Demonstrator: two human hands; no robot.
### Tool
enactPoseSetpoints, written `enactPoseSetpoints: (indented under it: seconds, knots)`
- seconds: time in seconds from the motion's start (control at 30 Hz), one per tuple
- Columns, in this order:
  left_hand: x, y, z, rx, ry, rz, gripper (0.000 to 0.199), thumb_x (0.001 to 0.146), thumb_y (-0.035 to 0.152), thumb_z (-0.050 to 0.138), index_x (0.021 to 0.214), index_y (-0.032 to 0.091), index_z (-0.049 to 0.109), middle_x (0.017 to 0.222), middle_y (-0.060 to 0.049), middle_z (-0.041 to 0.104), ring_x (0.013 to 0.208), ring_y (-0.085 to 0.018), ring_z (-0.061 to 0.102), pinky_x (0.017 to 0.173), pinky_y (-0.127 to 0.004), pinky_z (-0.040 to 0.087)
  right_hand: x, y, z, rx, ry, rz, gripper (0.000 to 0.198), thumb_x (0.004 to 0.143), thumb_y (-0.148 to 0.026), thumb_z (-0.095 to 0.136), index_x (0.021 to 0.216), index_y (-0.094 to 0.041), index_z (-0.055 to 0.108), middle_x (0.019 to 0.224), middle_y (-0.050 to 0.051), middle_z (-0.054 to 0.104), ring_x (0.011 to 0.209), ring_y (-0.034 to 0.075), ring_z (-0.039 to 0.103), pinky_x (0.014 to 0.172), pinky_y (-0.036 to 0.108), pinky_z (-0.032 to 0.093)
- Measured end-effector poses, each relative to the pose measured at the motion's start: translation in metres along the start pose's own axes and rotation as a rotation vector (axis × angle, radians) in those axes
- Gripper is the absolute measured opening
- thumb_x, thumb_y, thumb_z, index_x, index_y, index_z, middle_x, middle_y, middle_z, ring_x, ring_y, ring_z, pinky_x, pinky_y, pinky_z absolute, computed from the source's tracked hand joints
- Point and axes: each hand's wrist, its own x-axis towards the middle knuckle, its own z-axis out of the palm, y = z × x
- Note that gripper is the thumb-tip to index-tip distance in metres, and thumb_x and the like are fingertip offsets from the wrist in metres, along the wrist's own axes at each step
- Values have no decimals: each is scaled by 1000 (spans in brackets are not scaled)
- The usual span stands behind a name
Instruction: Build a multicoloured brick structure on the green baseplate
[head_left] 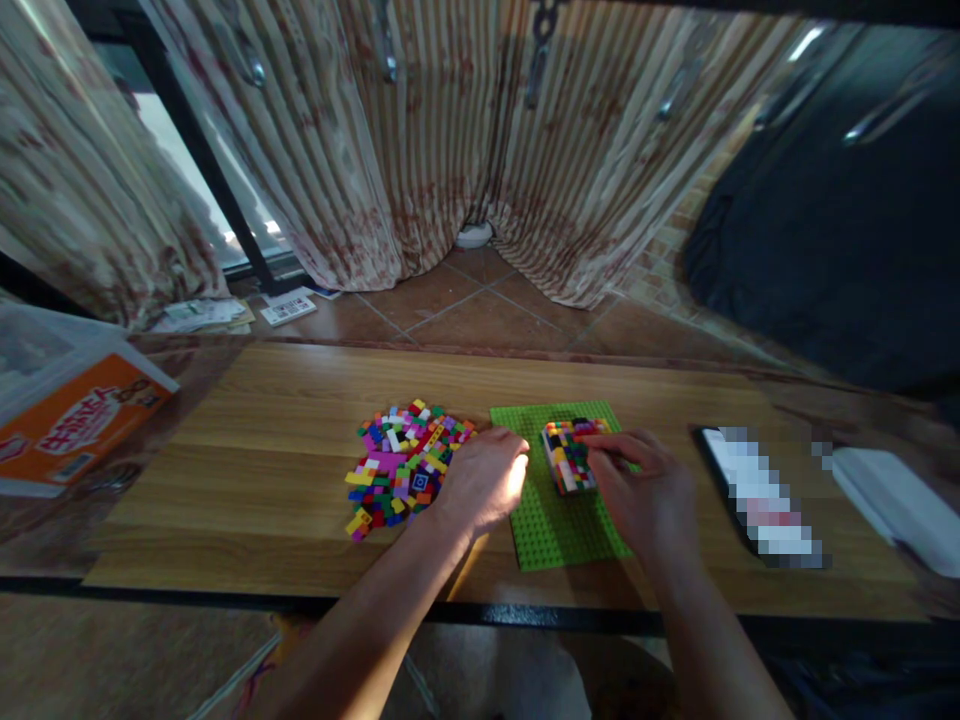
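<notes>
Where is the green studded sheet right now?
In the head view, the green sheet lies on the table, right of the loose brick pile, beneath the brick block.

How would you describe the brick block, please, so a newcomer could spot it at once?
On the wooden table lies a green baseplate, right of the loose brick pile. On that baseplate, by the right hand, sits the multicoloured brick block. Unlike the scattered pile, it is one compact, boxy build.

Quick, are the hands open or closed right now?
Left hand: half-curled; can't tell if it's holding anything.
Right hand: at the brick build; grip can't be told.
</notes>
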Motion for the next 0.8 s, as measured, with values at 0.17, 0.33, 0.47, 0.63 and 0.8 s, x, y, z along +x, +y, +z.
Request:
enactPoseSetpoints:
  seconds: [0.17, 0.33, 0.47, 0.63, 0.8]
  knots:
    - [0, 0, 1, -1, 2, -3, 21, 91, 18, 47, 93, 18, 68, 98, -7, 71, 94, -19, 65, 84, -30, 52, 0, 2, 0, 125, 0, 81, 16, 74, -25, 59, 76, -22, 74, 83, 4, 71, 74, 18, 65, 68, 31, 49]
    - [0, 0, 0, 5, -2, 0, 22, 91, 19, 46, 93, 17, 68, 98, -7, 71, 93, -19, 65, 83, -30, 52, 0, 2, 2, 122, 16, 103, 14, 73, -26, 61, 74, -22, 74, 80, 4, 71, 70, 18, 64, 66, 31, 49]
    - [0, 0, 0, 0, 0, 8, 22, 91, 18, 46, 93, 16, 68, 98, -7, 71, 93, -19, 65, 83, -30, 52, -1, 5, 0, 48, -21, 60, 15, 77, -28, 60, 79, -22, 74, 85, 5, 71, 73, 19, 64, 67, 32, 49]
    - [0, -1, 1, 1, 5, 9, 21, 91, 19, 47, 92, 18, 68, 96, -6, 71, 92, -18, 65, 83, -29, 52, 0, 11, -5, 18, -108, -61, 18, 83, -29, 57, 87, -21, 72, 88, 6, 70, 78, 19, 65, 70, 33, 49]
    - [0, -2, 2, -21, 9, 0, 20, 90, 20, 48, 92, 18, 68, 96, -6, 71, 92, -18, 65, 83, -29, 52, 1, 10, -8, 20, -119, -110, 17, 85, -28, 55, 87, -21, 71, 92, 6, 69, 84, 20, 65, 72, 33, 50]
